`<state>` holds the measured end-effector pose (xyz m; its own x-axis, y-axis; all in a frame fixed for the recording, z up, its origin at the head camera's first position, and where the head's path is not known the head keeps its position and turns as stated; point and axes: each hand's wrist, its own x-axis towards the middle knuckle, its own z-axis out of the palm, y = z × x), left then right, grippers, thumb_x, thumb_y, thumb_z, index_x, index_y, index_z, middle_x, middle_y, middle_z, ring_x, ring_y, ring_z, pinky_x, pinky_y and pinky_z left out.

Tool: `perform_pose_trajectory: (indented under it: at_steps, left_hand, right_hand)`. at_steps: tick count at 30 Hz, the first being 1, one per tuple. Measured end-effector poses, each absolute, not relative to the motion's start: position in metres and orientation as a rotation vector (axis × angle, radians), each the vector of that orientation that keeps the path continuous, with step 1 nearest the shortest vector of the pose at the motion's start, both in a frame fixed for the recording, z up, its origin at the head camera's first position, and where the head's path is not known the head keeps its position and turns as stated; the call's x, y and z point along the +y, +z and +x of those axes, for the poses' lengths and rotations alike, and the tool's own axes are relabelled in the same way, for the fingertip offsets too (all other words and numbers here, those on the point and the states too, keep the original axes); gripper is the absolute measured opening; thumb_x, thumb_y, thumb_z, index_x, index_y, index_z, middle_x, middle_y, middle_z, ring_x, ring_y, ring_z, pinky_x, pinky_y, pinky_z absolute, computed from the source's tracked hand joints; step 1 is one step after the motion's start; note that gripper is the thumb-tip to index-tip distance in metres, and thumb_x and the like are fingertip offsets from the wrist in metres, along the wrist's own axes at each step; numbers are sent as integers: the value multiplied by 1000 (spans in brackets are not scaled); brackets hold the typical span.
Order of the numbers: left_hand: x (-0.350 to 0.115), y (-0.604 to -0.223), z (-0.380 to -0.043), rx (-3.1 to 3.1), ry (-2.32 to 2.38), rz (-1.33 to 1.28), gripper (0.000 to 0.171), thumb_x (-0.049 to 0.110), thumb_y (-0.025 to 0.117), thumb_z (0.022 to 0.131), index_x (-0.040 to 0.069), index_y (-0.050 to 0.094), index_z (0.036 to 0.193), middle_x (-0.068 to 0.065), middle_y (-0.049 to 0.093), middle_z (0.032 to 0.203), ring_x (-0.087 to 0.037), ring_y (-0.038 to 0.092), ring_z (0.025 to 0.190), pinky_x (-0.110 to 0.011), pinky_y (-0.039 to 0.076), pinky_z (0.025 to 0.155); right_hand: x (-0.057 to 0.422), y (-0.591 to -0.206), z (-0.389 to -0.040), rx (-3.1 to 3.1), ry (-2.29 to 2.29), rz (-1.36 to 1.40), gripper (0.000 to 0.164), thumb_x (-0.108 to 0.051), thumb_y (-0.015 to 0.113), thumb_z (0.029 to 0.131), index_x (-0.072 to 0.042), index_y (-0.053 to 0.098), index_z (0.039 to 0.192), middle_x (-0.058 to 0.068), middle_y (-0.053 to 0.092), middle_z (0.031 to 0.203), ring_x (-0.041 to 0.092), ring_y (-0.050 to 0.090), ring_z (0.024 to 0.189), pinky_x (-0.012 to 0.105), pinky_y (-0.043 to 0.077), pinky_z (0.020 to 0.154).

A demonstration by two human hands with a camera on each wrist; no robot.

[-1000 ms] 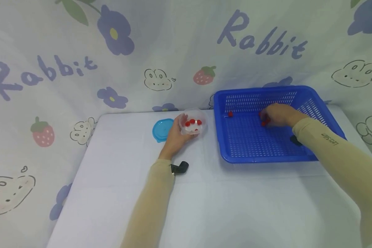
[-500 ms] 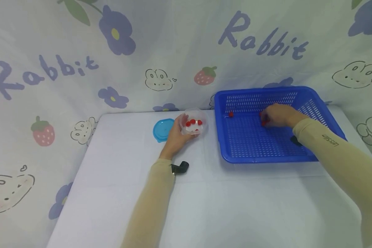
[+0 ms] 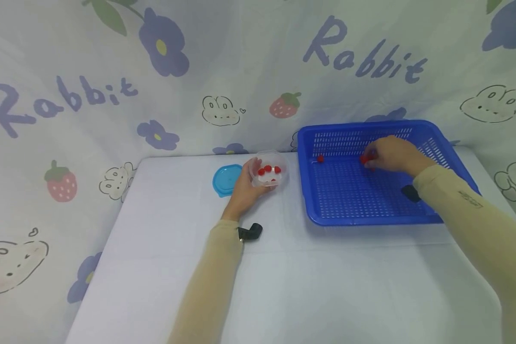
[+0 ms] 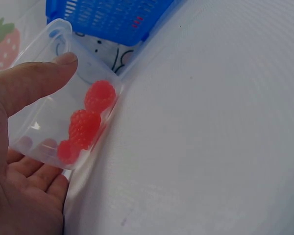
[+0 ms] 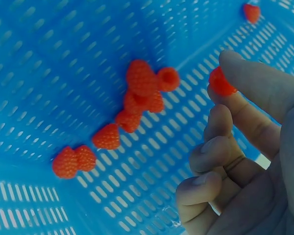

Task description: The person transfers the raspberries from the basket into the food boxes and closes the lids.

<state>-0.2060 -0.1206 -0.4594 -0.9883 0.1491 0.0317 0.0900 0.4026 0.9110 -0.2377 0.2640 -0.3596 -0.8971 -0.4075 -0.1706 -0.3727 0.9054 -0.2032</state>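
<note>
Rabbit-print cloth (image 3: 249, 62) hangs beyond your hands, which are well apart over the white worktop (image 3: 155, 267): your left hand (image 3: 243, 191) clasps the clear cup (image 4: 46, 117) between thumb and fingers, seemingly to steady so light a container, with red berries (image 4: 85, 128) inside and a blue lid (image 3: 227, 180) just to that hand's left. Your right hand (image 3: 393, 154), inside the blue basket (image 3: 352, 221), pinches a single berry (image 5: 220, 82) between thumb and forefinger, apparently because it is so small, while loose berries (image 5: 108, 136) lie clustered nearby and a stray berry (image 3: 320, 158) sits farther left.
</note>
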Motion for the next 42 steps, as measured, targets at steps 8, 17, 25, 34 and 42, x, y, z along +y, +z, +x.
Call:
perform_pose_trajectory:
  at_steps: [8, 17, 25, 34, 42]
  left_hand:
    - [-121, -459, -207, 2588, 1671, 212, 90, 31, 79, 73, 25, 24, 144, 11, 39, 142, -6, 31, 131, -41, 27, 108]
    - [-121, -459, -206, 2595, 1656, 212, 90, 34, 79, 72, 24, 25, 144, 10, 40, 142, -7, 32, 131, -42, 29, 107]
    - [-121, -459, -204, 2591, 1665, 221, 89, 32, 79, 73, 24, 25, 144, 10, 39, 142, -7, 31, 132, -42, 29, 107]
    - [-121, -460, -204, 2584, 1661, 220, 89, 32, 78, 74, 25, 24, 144, 9, 38, 143, -7, 31, 132, -41, 28, 107]
    - [-122, -459, -205, 2575, 1677, 229, 89, 32, 78, 73, 25, 24, 144, 10, 38, 143, -8, 30, 133, -41, 28, 108]
  right_hand:
    - [264, -354, -233, 2898, -273, -586, 26, -23, 68, 82, -5, 67, 100, 1, 67, 73, 21, 60, 69, 46, 48, 68]
    - [259, -343, -221, 2921, -425, -468, 29, -30, 63, 87, -7, 65, 104, -1, 67, 70, 23, 61, 75, 45, 46, 70]
    - [251, -334, -210, 2996, -538, -380, 39, -39, 60, 88, -5, 64, 108, 2, 67, 69, 22, 59, 70, 41, 45, 64]
    - [245, -331, -201, 3036, -636, -333, 40, -40, 59, 89, -6, 64, 108, 6, 66, 75, 20, 54, 60, 33, 40, 53]
    - [234, -329, -191, 3060, -765, -290, 43, -44, 58, 88, -8, 64, 109, 4, 65, 68, 19, 53, 56, 33, 39, 54]
